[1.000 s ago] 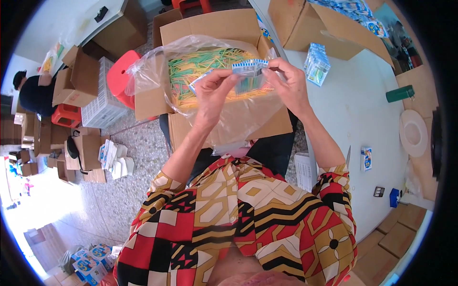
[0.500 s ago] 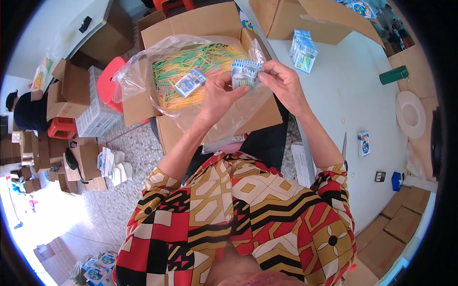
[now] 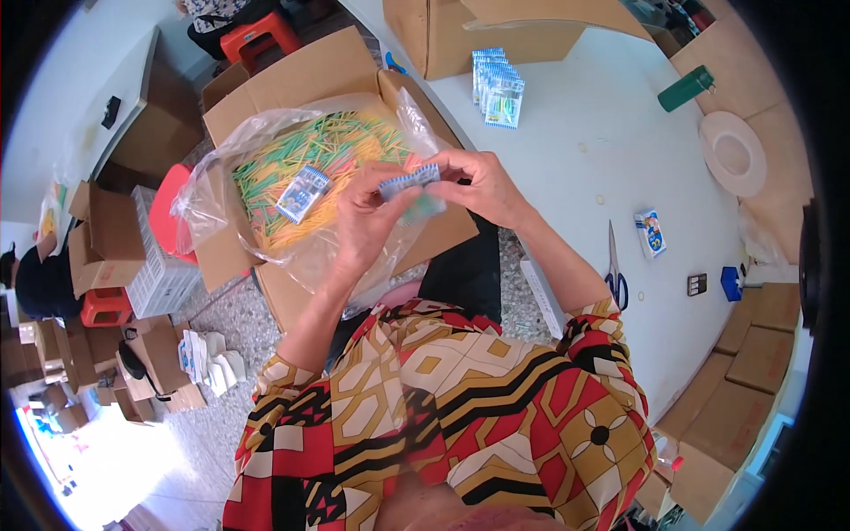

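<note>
Between my two hands is a small blue-and-white plastic packet [image 3: 410,183], blurred, with pale green showing through its lower part. My left hand [image 3: 367,217] pinches its left side. The fingers of my right hand [image 3: 482,188] are closed on its upper right edge. Below and beyond them stands an open cardboard box [image 3: 297,78] lined with a clear plastic bag [image 3: 197,205]. Many thin green, yellow and pink sticks [image 3: 341,133] fill the bag. Another blue-and-white packet [image 3: 303,194] lies on the sticks, left of my hands.
On the white table [image 3: 567,168] at right are a row of overlapping packets [image 3: 501,93], a single packet [image 3: 650,233], scissors [image 3: 617,279], a green bottle [image 3: 684,89] and a pale hat [image 3: 732,153]. A red stool [image 3: 177,212] stands left of the box. Other people sit farther off.
My view has turned, so the box and table appear shifted left. The packet in my hands has tilted, its striped top edge folding toward me. Both hands still grip it.
</note>
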Available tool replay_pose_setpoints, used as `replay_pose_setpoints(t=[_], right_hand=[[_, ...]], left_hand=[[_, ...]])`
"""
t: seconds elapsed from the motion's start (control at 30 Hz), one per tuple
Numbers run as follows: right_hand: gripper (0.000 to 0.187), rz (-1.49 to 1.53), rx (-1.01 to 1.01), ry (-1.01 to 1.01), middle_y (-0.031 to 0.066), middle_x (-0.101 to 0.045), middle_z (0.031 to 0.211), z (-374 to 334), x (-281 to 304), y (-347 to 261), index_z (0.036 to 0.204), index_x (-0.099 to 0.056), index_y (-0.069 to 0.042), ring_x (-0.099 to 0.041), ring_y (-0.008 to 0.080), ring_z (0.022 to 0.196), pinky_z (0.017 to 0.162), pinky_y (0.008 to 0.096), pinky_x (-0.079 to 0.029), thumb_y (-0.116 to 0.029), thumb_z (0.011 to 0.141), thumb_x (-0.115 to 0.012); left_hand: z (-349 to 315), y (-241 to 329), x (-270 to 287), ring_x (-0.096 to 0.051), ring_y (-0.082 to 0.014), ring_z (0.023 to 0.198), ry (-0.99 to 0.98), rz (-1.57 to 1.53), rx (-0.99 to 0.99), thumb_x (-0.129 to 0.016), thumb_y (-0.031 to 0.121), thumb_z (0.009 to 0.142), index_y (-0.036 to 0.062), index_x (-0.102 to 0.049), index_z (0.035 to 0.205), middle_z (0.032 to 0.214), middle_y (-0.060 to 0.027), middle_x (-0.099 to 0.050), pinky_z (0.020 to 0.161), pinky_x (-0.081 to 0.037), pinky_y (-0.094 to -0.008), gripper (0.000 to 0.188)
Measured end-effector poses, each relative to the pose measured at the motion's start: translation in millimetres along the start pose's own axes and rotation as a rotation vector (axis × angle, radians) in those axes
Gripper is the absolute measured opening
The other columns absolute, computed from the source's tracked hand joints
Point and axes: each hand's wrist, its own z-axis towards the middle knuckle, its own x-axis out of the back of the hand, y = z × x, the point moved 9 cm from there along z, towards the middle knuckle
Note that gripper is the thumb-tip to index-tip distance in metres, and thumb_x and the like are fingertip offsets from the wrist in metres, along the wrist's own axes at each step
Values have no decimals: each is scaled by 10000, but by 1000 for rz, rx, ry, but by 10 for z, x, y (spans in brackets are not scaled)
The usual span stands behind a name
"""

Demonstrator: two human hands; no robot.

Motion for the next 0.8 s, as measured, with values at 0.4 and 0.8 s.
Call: replay_pose_setpoints(t=[0.4, 0.8], right_hand=[[161, -375, -31, 522, -30, -585, 798, 134, 2017, 1250, 961, -610, -29, -495, 44, 732, 660, 207, -414, -125, 831, -619], [363, -675, 5, 745, 60, -557, 1040, 80, 2047, 1198, 1131, -553, -68, -521, 130, 760, 688, 259, -456, -184, 801, -650]], left_hand=[[-201, -336, 912, -586, -87, 801, 219, 87, 155, -615, 44, 824, -16, -605, 1051, 873, -38, -639, 743, -464, -218, 235], [-167, -580, 2629, -635, -163, 702, 443, 1030, 189, -649, 165, 752, 22, -637, 1023, 848, -92, -667, 644, -504, -282, 307]])
